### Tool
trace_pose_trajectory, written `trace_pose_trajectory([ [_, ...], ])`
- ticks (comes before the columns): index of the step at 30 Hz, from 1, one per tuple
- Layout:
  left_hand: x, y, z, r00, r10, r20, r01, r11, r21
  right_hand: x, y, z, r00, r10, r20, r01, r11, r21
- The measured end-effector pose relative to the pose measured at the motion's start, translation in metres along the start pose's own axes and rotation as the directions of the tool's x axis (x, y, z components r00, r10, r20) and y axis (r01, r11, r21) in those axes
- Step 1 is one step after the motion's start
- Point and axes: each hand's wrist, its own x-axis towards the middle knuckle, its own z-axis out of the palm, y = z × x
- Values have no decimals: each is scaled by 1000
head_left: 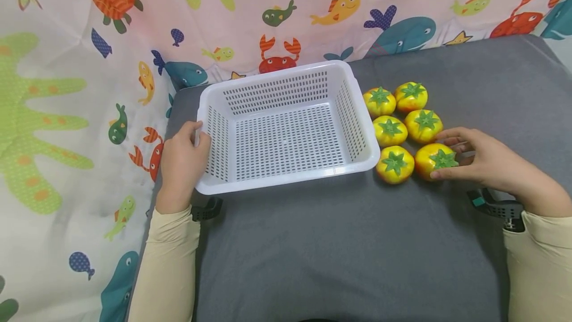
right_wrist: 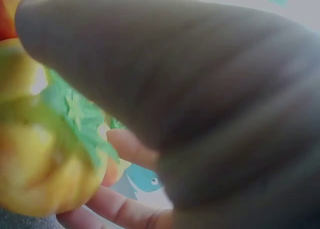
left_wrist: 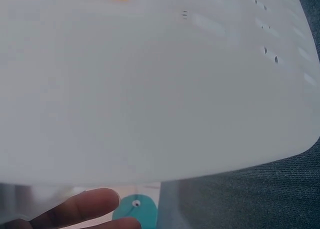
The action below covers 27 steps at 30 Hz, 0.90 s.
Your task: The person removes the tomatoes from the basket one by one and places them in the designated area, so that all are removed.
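Observation:
A white plastic basket with slotted walls and floor stands on the grey cloth, nothing inside it. My left hand holds its left rim; in the left wrist view the fingers show below the basket's pale edge. To the right of the basket, several yellow-and-red tomatoes with green star-shaped tops sit in two columns. My right hand grips the front right tomato from its right side, thumb at the front and fingers behind. The right wrist view shows this tomato close up, partly covered by the hand.
The other tomatoes, such as the front left tomato and the back right tomato, stand close together beside the basket. A curtain printed with sea animals hangs behind and on the left. Grey cloth spreads in front.

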Motion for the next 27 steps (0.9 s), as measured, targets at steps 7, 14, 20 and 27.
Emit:
trace_pose_trajectory([
  [7,-4,-3,-4,1000,-21,18,21,1000,-7,-1,-4,-3,1000,-2,11,2,1000,-24],
  [14,-5,-4,-12,996,-38,80,40,999,-21,0,-5,0,1000,15,21,-14,1000,-15],
  [20,-11,1,-20,992,-43,122,41,999,19,-1,-11,1,1000,6,0,-6,999,-48],
  [27,-25,17,-25,994,58,89,-68,992,108,-3,-32,4,987,-103,-124,92,992,-91],
])
